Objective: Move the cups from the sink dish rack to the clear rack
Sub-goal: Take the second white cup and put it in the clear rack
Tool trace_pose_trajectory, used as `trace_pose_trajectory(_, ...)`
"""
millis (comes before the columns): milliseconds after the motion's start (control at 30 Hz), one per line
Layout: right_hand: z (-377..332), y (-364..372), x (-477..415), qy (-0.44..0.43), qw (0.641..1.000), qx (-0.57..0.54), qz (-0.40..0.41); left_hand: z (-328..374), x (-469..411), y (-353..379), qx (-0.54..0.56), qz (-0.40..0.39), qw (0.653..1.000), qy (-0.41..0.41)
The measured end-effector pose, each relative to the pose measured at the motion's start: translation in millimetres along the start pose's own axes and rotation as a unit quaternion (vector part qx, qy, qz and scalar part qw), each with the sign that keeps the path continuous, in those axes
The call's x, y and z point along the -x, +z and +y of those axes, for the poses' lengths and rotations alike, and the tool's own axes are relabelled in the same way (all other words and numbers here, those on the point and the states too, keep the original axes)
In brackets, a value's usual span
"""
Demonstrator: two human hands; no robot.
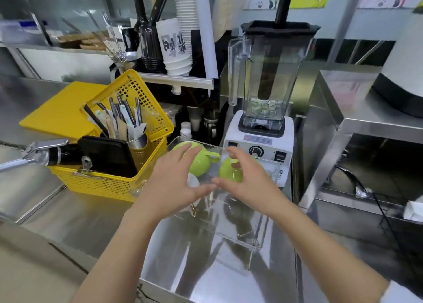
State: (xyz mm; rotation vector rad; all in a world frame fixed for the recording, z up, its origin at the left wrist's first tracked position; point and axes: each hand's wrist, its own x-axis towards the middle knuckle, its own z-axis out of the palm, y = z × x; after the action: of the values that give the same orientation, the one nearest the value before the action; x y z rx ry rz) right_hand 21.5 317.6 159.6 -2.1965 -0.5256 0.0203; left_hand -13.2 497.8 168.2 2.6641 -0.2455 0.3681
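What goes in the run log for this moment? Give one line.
left hand: open, over white cup | right hand: open, by green cup | clear rack: two green cups inside

Commercial beverage-preparation kitchen. Indicators: stainless steel counter [96, 213] and shelving, commercial blender [263, 92], stacked paper cups [185, 16], yellow utensil basket [114, 181] holding wrapped straws [128, 117], and a bar measuring jigger [211, 121].

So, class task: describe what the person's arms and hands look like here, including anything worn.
Both forearms are bare, with no gloves, rings or watch visible on the left hand or right hand. A white sleeve edge shows on the right arm at the frame's bottom corner.
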Motion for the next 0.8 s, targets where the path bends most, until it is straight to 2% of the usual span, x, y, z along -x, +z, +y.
trace_pose_trajectory(200, 57.4, -80.4, 36.9, 0.055, 0.995, 0.027, 0.084, 79.6, -34.2, 51.9, 0.041, -0.004, 0.996, 0.075)
trace_pose_trajectory(367, 121.5, -147.1, 87.8, 0.133, 0.98, 0.049, 0.137, 165.7, -57.9, 113.2, 0.057, -0.07, 0.987, 0.131)
trace_pose_trajectory(667, 249.5, -251.3, 184.5, 0.271, 0.942, 0.054, 0.192, 309.4, -89.0, 250.8, 0.099, -0.175, 0.963, 0.179)
trace_pose_trajectory(800, 311.2, -277.6, 210.5, 0.324, 0.924, 0.078, 0.186, 357.3, -97.8, 314.7, 0.089, -0.217, 0.955, 0.182)
